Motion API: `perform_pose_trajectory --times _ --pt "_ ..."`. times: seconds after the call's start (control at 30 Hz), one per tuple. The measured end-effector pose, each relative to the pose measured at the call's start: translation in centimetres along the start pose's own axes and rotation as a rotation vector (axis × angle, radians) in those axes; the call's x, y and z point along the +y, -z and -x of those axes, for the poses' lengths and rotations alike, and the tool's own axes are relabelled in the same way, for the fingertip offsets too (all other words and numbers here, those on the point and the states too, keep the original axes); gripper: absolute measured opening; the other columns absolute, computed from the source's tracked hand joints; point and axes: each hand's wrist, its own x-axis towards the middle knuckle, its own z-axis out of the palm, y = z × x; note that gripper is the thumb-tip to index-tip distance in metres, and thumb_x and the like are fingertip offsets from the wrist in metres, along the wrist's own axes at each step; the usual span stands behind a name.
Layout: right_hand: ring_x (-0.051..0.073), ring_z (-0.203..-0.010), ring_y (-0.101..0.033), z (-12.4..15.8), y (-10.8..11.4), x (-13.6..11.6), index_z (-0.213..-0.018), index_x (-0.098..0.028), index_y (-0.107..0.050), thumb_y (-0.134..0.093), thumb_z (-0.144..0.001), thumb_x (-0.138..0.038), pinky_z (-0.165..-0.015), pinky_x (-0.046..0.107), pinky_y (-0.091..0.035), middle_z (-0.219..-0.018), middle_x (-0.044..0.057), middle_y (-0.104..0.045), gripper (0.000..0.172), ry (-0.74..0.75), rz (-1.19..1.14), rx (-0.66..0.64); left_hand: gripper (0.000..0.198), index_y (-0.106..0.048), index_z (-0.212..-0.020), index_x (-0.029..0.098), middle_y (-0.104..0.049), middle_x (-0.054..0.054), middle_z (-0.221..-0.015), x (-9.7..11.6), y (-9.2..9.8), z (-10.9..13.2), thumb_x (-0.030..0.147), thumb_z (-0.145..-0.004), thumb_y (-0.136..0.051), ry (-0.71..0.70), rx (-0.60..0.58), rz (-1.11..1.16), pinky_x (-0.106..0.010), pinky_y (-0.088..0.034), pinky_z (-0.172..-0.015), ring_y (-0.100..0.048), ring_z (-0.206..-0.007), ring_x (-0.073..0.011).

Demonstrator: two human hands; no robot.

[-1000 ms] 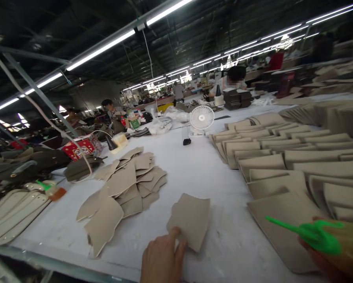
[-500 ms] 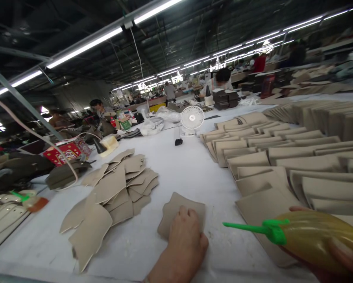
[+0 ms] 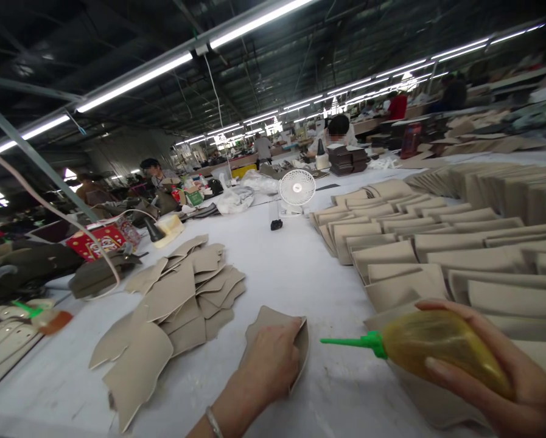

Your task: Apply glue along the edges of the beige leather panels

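Observation:
My left hand (image 3: 269, 366), with a bracelet at the wrist, is closed on a small beige leather-like piece (image 3: 264, 320) on the white tabletop. The piece's right edge is curled up under my fingers, partly hidden by the hand. In my right hand (image 3: 521, 378) is a squeeze bottle (image 3: 434, 348) of yellow-brown liquid, lying sideways in the grip. Its green nozzle (image 3: 352, 342) points left toward the raised edge, a short gap away. A loose pile of similar beige pieces (image 3: 172, 292) lies left of my left hand.
Rows of folded beige pieces (image 3: 473, 249) cover the right side of the table. A white fan (image 3: 297, 187) stands farther back, near a small black object (image 3: 276, 225). Another green-tipped bottle (image 3: 49, 320) lies at far left. Other people work in the background.
The bottle in my right hand has moved left and shows more fully, its nozzle nearer the piece. My left hand has shifted to the piece's right edge, which now curls upward.

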Motion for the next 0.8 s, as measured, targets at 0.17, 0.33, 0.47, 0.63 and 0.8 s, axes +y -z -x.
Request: perform_pose_trajectory --times 0.17,0.33,0.47,0.63,0.8 --pt "0.022 -0.091 -0.066 -1.3 -1.7 -0.4 -0.123 -0.033 -0.045 -0.068 -0.081 -0.051 -0.073 0.021 -0.056 -0.108 0.001 -0.064 0.051 0.319 0.167 -0.204 0.058 -0.054 -0.130 0.025 -0.070 -0.008 -0.100 -0.3 -0.4 0.6 0.010 -0.077 -0.038 -0.020 -0.002 -0.032 -0.035 -0.050 -0.080 -0.066 -0.089 -0.0241" --pt "0.026 -0.090 -0.066 -1.6 -3.8 -1.1 -0.123 -0.029 -0.044 -0.064 -0.083 -0.052 -0.075 0.031 -0.057 -0.108 0.005 -0.064 0.050 0.437 0.286 -0.217 0.049 -0.058 -0.122 0.026 -0.071 -0.008 -0.094 -0.3 -0.4 0.5 0.015 -0.077 -0.039 -0.039 0.026 -0.013 -0.034 -0.050 -0.075 -0.066 -0.086 -0.0253" --pt "0.026 -0.090 -0.066 -1.7 -4.5 -1.7 -0.122 -0.029 -0.046 -0.062 -0.084 -0.049 -0.076 0.032 -0.057 -0.108 0.005 -0.064 0.046 0.510 0.325 -0.200 0.044 -0.061 -0.114 0.026 -0.070 -0.006 -0.090 -0.4 0.0 0.6 0.016 -0.077 -0.039 -0.028 0.001 -0.019 -0.033 -0.049 -0.072 -0.065 -0.083 -0.0246" --pt "0.027 -0.082 -0.067 -1.8 -4.5 -1.4 -0.120 -0.030 -0.045 -0.063 -0.083 -0.048 -0.068 0.032 -0.059 -0.106 0.005 -0.064 0.045 0.507 0.373 -0.223 0.035 -0.061 -0.106 0.024 -0.068 -0.006 -0.089 -0.6 -0.1 0.8 0.023 -0.078 -0.040 -0.034 -0.005 0.015 -0.032 -0.047 -0.072 -0.063 -0.083 -0.0247" --pt "0.032 -0.087 -0.066 -1.8 -4.3 -1.1 -0.120 -0.032 -0.045 -0.059 -0.083 -0.053 -0.067 0.039 -0.059 -0.105 0.006 -0.064 0.045 0.414 0.329 -0.230 0.041 -0.060 -0.115 0.025 -0.065 -0.006 -0.093 -0.9 -0.4 0.8 0.025 -0.082 -0.037 -0.027 -0.010 0.118 -0.031 -0.047 -0.076 -0.061 -0.086 -0.0239"
